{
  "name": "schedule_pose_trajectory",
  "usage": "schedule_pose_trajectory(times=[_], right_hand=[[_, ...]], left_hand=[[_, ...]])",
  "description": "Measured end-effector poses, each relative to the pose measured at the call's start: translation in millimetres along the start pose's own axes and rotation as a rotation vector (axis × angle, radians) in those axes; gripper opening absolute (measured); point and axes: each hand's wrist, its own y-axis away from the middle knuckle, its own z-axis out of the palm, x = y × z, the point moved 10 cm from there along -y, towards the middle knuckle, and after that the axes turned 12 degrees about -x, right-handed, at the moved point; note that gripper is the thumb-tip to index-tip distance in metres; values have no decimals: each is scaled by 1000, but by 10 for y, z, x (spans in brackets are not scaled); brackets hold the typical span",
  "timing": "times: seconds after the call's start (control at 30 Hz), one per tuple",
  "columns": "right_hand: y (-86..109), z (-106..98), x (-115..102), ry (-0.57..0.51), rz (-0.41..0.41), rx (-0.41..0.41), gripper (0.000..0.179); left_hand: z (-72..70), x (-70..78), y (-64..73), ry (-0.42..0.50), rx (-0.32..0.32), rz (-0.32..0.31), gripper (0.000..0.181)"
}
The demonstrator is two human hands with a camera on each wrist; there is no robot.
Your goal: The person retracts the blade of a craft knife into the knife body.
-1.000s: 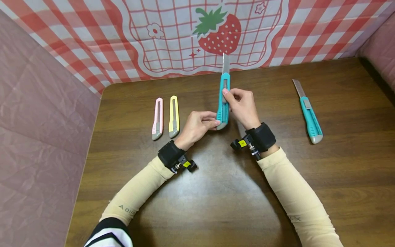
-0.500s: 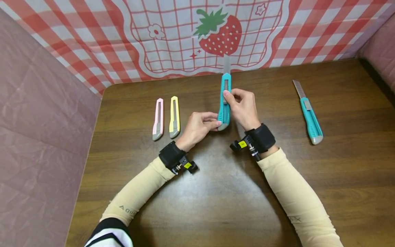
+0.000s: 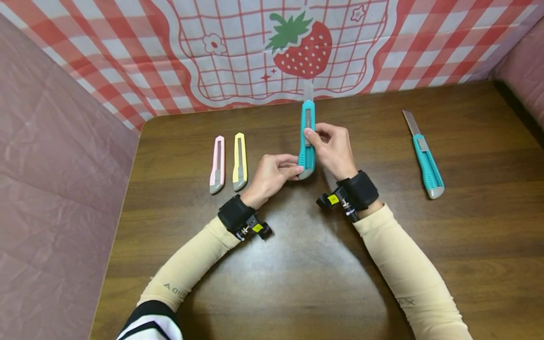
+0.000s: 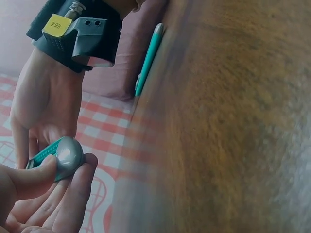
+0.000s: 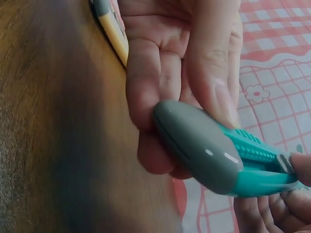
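Note:
Between both hands, a teal utility knife [image 3: 307, 141] stands tip away from the person, part of its blade out past the nose. My left hand [image 3: 272, 172] pinches the grey end cap between thumb and fingers, clearly seen in the left wrist view on the end cap [image 4: 70, 156]. My right hand [image 3: 335, 146] grips the handle from the right, its thumb on the grey slider. In the right wrist view the slider [image 5: 285, 164] sits under the thumb's tip. A second teal utility knife [image 3: 428, 165] lies at the right with its blade out.
Left of my left hand, a pink utility knife [image 3: 217, 165] and a yellow utility knife [image 3: 240, 163] lie side by side, no blade showing. They rest on the brown wooden table [image 3: 280, 283]. A checked cloth [image 3: 238, 66] with a strawberry print hangs behind the table's far edge.
My right thumb has drawn the slider back toward the end cap, and less blade sticks out of the knife. The left hand keeps its pinch in almost the same place.

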Motion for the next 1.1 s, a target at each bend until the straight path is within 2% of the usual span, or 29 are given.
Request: schedule_pose_trajectory(times=[0.3, 0.47, 0.73, 0.87, 1.1], right_hand=[[-24, 8, 57, -91, -20, -2, 30], [-27, 2, 55, -80, -11, -15, 30], [72, -11, -261, -78, 9, -41, 25], [78, -21, -269, -65, 13, -31, 27], [108, -40, -312, -10, -12, 13, 26]], left_hand=[[-51, -44, -23, -11, 28, 29, 23], [-70, -38, -19, -18, 41, 33, 23], [-81, -31, -22, -29, 49, 38, 24], [-71, -36, -19, -5, 38, 28, 24], [-16, 184, 77, -5, 32, 6, 24]])
